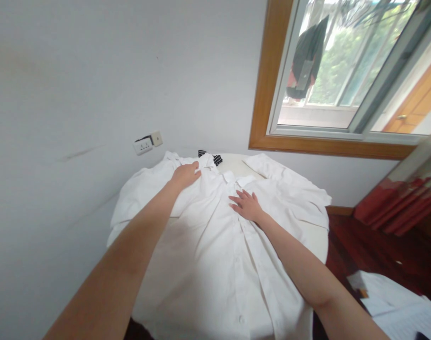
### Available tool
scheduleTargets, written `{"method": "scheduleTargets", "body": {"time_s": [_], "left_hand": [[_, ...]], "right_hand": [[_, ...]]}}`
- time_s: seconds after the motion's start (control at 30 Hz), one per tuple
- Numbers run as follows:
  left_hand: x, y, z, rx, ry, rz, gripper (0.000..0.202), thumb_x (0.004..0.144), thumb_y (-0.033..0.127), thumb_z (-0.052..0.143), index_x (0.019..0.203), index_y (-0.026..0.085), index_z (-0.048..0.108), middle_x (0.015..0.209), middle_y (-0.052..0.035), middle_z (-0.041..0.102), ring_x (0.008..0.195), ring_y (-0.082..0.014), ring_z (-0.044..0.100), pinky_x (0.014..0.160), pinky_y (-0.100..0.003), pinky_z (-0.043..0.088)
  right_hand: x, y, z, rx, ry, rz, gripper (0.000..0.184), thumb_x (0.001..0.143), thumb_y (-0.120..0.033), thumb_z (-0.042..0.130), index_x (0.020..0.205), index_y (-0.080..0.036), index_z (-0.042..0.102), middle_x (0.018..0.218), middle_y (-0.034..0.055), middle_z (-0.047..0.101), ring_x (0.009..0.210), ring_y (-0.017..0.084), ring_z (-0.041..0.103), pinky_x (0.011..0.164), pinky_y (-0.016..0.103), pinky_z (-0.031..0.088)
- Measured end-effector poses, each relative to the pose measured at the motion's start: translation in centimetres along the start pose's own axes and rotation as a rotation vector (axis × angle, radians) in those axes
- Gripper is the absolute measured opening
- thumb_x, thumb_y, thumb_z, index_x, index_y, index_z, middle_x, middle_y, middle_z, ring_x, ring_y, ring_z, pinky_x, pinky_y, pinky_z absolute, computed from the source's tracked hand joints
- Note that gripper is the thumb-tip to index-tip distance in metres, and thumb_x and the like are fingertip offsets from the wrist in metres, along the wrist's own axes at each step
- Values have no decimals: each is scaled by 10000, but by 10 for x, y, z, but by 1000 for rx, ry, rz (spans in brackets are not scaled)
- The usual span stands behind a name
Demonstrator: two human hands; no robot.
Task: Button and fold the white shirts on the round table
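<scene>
A white button-up shirt lies spread front side up over a round white table, its collar toward the wall and its placket running down the middle. My right hand rests flat on the chest just below the collar, fingers spread. At the far left, my left hand has its thumb and fingers closed on white cloth near the shoulder. Whether that cloth is part of the same shirt I cannot tell. Beside it is a black-and-white striped fabric piece, partly covered.
A wall with a power socket stands behind the table. To the right are a wood-framed window and a red and cream curtain. White papers lie low at the right, above the dark red floor.
</scene>
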State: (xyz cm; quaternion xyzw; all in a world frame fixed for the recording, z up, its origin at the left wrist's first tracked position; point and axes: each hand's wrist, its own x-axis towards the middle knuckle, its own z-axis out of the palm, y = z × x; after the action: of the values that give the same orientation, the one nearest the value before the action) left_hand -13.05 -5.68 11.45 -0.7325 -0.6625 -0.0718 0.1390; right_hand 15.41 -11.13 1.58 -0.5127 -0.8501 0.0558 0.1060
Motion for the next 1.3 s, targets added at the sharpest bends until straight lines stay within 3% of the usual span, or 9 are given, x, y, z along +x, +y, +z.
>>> {"method": "scheduleTargets", "body": {"time_s": [0.2,0.37,0.53,0.63,0.7,0.8,0.97,1.1,1.3], "left_hand": [[23,-29,-7,64,-21,114,386,799,509,565,1030,202,597,901,-88,668,877,-260,604,800,-371,405],[7,-32,13,132,6,251,205,877,260,468,1011,184,603,954,-96,629,1002,-234,541,914,-381,366],[-18,21,24,67,137,254,312,893,159,331,1010,177,620,1115,-160,585,1145,-286,465,958,-451,343],[-32,58,36,9,-32,90,335,878,150,332,1031,137,629,1033,-175,628,1056,-288,541,853,-408,420],[-39,68,47,3,-148,0,326,868,164,358,1022,107,640,999,-194,650,1011,-297,579,816,-405,447],[-47,58,63,-10,-189,5,351,888,205,361,1096,105,624,1119,-194,640,1067,-282,583,876,-398,450],[-49,19,85,-137,-119,171,465,946,305,276,1331,135,475,1433,-118,438,1328,-195,393,1102,-339,295],[-47,4,100,-234,-36,209,477,950,329,245,1310,153,504,1422,-87,459,1331,-176,389,1130,-350,268],[-39,-7,115,-342,37,188,453,911,271,291,1248,115,550,1327,-105,556,1250,-194,484,1100,-395,340]], "right_hand": [[0,0,0,-9,6,-11,509,923,-609,287,1374,-410,412,1516,15,304,1406,275,190,1088,577,131],[-1,-1,-1,-5,-6,-6,519,919,-623,271,1376,-417,407,1523,12,288,1409,273,182,1095,569,119],[0,-1,1,-6,5,-15,521,923,-614,265,1378,-406,408,1522,15,291,1409,286,179,1089,582,125],[1,0,4,0,32,-11,558,919,-614,284,1398,-348,391,1510,40,314,1401,283,200,1089,577,137],[1,2,6,12,64,-4,581,917,-607,307,1393,-287,402,1489,66,352,1389,264,230,1099,552,146],[2,5,9,36,111,1,552,911,-589,354,1316,-235,478,1445,89,411,1361,236,287,1107,513,164],[2,5,8,78,157,-9,487,894,-549,432,1232,-209,518,1361,107,482,1279,232,393,1082,512,208],[2,2,6,83,198,-31,353,891,-449,476,1135,-209,566,1268,97,544,1185,228,469,1046,484,266],[6,-1,2,15,228,-40,239,897,-259,437,988,-176,643,1073,90,632,1019,186,554,943,313,374]]}}
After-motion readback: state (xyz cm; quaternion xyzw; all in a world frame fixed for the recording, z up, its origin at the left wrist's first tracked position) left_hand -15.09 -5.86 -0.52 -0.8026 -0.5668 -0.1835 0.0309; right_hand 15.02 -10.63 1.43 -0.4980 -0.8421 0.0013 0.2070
